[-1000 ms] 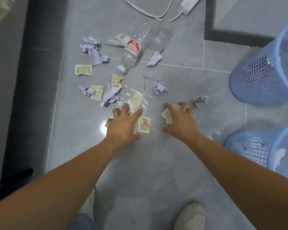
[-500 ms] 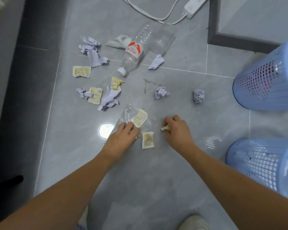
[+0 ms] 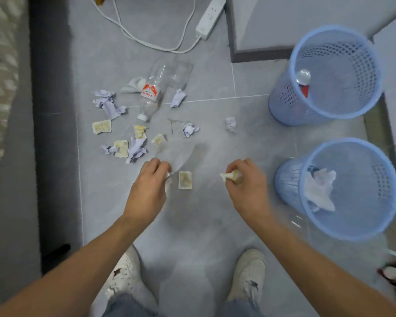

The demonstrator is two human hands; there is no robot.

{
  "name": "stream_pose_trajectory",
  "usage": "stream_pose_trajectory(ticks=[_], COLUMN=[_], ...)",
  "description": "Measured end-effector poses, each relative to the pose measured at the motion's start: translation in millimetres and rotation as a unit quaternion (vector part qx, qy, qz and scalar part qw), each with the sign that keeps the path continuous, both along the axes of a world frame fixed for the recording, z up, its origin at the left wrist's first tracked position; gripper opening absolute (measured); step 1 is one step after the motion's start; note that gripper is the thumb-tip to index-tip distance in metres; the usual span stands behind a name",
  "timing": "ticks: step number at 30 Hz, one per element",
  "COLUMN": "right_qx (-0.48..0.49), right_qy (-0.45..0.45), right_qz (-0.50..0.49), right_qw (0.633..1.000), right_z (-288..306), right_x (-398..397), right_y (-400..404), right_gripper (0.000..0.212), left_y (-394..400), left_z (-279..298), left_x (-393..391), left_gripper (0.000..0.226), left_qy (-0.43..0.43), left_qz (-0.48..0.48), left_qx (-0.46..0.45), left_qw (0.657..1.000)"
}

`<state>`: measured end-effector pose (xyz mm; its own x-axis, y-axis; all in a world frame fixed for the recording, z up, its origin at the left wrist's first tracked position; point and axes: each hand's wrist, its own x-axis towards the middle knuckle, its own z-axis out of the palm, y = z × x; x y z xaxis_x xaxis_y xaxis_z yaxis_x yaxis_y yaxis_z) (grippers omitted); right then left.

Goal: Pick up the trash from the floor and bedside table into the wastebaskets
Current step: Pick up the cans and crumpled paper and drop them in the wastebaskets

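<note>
My right hand is shut on a crumpled yellowish wrapper, held just above the floor left of the near blue wastebasket. My left hand pinches a clear plastic bag by its near edge. A flat yellowish wrapper lies on the floor between my hands. Further off lie several crumpled lilac papers, more wrappers and a clear bottle with a red label. The far blue wastebasket holds a bottle; the near one holds white tissue.
A white power strip and its cable lie at the top. A dark bed base runs along the left. A dark-edged cabinet stands behind the far basket. My two white shoes are at the bottom.
Both hands have lifted off the floor and drawn back towards me. My right hand now holds the wrapper it closed on, and my left has raised the clear bag. The camera has risen.
</note>
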<state>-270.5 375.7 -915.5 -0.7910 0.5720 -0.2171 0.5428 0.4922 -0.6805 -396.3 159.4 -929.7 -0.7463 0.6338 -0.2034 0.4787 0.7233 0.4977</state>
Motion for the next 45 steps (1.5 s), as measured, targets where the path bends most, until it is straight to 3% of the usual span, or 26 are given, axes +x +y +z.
stream_pose_trajectory(ticks=[5,9,14,18,20,21,23,26,29,33,40,45], right_qx=[-0.003,0.011,-0.088,-0.18,-0.237,-0.27,-0.298,-0.189,-0.09,-0.046,-0.11,-0.041], right_qy=[0.039,0.025,0.002,-0.013,-0.047,-0.066,-0.094,-0.117,-0.082,-0.046,-0.159,-0.197], right_qz=[-0.089,-0.217,-0.401,-0.48,-0.464,-0.455,-0.439,-0.402,-0.328,-0.179,0.04,0.092], right_qw=[0.995,0.976,0.912,0.859,0.852,0.846,0.843,0.888,0.937,0.982,0.98,0.975], right_z=[104.3,139.7,131.0,101.4,88.1,84.4,88.3,109.5,138.2,153.2,52.7,-27.8], right_x=[46.3,93.3,130.4,145.0,155.8,160.2,166.5,167.1,142.4,73.0,-61.2,-150.4], right_y=[52.1,117.0,183.8,221.2,229.3,230.9,228.1,211.4,179.2,109.1,-3.2,-41.7], right_gripper=[0.023,0.025,0.024,0.016,0.025,0.038,0.06,0.054,0.039,0.028,0.04,0.068], left_y=[61.4,139.1,249.4,324.0,347.0,354.3,359.4,340.3,292.0,201.7,27.9,-54.4], left_z=[100.8,161.6,164.2,127.2,102.1,92.4,88.3,118.5,142.8,142.9,70.6,-7.0], left_x=[29.8,78.6,132.1,160.6,168.7,170.3,169.8,160.0,137.3,91.6,-27.0,-102.2], left_gripper=[0.043,0.038,0.029,0.016,0.006,0.011,0.046,0.048,0.041,0.031,0.033,0.056], left_qy=[-0.002,-0.016,-0.112,-0.2,-0.246,-0.263,-0.269,-0.225,-0.173,-0.128,-0.083,-0.072], left_qz=[-0.047,-0.099,-0.136,-0.096,-0.067,-0.063,-0.09,-0.095,-0.068,-0.007,0.105,0.168], left_qx=[0.037,0.104,0.157,0.1,0.021,-0.032,-0.111,-0.064,0.007,0.007,-0.096,-0.179], left_qw=[0.998,0.989,0.972,0.97,0.967,0.962,0.952,0.968,0.983,0.992,0.986,0.967])
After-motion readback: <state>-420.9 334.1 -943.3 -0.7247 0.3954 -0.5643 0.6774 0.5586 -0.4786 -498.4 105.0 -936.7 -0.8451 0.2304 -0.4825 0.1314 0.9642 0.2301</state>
